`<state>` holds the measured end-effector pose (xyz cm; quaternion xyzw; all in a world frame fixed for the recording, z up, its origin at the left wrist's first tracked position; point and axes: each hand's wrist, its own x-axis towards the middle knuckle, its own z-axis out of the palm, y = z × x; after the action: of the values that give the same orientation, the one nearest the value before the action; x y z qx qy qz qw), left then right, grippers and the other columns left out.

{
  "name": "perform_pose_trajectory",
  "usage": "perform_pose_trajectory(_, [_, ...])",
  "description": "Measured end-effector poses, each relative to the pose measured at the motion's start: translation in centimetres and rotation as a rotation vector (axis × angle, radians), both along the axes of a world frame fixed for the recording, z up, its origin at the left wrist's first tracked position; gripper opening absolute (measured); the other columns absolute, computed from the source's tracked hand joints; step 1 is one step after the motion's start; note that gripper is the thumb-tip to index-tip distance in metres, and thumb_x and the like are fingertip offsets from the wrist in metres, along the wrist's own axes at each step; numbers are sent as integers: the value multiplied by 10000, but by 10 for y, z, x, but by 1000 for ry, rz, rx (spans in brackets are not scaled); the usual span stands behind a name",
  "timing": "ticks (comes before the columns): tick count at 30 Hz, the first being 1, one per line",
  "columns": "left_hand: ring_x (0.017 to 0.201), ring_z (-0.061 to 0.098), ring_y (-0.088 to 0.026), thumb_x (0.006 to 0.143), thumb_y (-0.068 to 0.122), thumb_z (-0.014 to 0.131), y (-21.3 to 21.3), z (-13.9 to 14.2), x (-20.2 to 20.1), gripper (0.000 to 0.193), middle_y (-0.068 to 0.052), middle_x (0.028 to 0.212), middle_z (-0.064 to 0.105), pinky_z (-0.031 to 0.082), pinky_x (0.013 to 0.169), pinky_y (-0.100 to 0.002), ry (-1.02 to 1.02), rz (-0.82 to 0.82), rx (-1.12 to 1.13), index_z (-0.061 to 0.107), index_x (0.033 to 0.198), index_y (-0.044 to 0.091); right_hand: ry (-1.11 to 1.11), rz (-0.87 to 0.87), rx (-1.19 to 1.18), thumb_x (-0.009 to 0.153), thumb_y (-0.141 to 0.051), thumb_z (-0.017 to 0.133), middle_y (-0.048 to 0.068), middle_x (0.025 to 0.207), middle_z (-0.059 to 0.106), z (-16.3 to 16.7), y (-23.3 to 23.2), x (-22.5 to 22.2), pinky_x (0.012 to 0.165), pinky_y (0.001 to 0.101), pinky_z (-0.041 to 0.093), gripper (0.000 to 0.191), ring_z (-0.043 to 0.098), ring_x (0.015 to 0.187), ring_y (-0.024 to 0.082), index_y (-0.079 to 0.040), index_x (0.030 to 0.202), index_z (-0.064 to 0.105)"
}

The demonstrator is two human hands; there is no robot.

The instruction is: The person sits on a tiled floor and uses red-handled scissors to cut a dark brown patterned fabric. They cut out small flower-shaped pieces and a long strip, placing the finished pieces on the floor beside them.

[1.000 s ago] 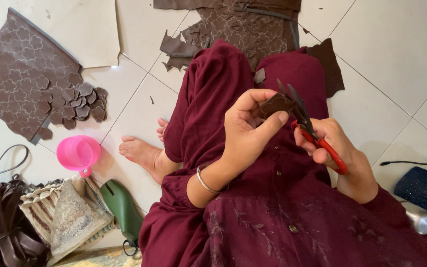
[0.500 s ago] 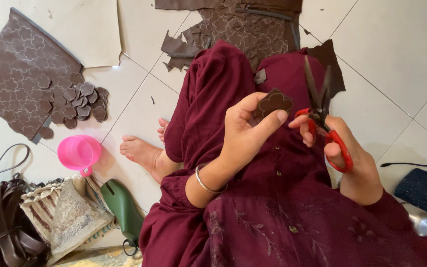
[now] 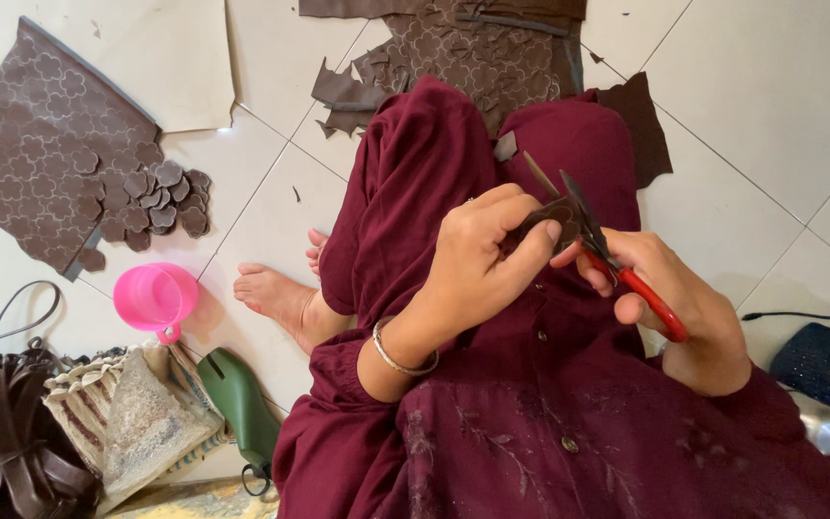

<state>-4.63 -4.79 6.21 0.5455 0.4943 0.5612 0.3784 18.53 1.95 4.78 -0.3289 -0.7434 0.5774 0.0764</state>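
The left hand (image 3: 477, 255) is curled around a small dark brown leather piece (image 3: 548, 215), thumb on the near face and fingers wrapped behind, so the piece stands at the fingertips over the lap. The right hand (image 3: 670, 298) grips red-handled scissors (image 3: 617, 264), fingers closed through the handle loops; the dark blades point up and away from the wrist, parted a little, and meet the edge of the leather piece just right of the left thumb. A thin metal bangle (image 3: 398, 358) sits on the left wrist.

Both hands hover above a maroon dress (image 3: 530, 432). Past the fingertips, on the tiled floor (image 3: 770, 106), lies a large cut-up sheet of embossed brown leather (image 3: 473, 48). Well to the left of the left hand lie another embossed sheet (image 3: 40, 154) and a heap of cut flower-shaped pieces (image 3: 160, 197) at its edge. Below that heap stands a pink plastic cup (image 3: 154, 296), and a bare foot (image 3: 276, 296) shows between cup and left forearm.
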Motion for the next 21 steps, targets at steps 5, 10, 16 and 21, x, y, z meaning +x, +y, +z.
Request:
perform_pose_trajectory(5, [601,523,-189,899,96,685,2,2,-5,155,-71,714,516,399,563,-343,82,-16,48,619,779,22,59,-11,-74,599,-1010,462,-38,667,478,-1,0,0,487,242,368,1098,447,565,72,-23,1032,671])
perform_pose_trajectory(10, [597,521,-196,871,87,671,2,2,-7,117,-74,725,521,410,564,-345,65,-56,60,623,788,20,42,33,-89,590,-999,478,-53,631,468,1,4,2,466,238,350,1069,431,526,58,-33,1001,674])
perform_pose_trajectory(16, [634,563,-182,870,71,658,1,4,-9,64,-71,785,575,447,593,-323,13,-119,68,646,833,20,44,77,-33,589,-1012,418,-57,611,443,4,4,1,434,241,311,1060,405,490,56,-51,963,664])
perform_pose_trajectory(21, [688,618,-167,886,55,642,1,6,-9,47,-67,843,636,489,631,-300,-17,-143,82,671,872,20,87,147,5,631,-1022,372,-59,612,484,1,6,2,422,232,352,1063,449,483,53,-56,981,646])
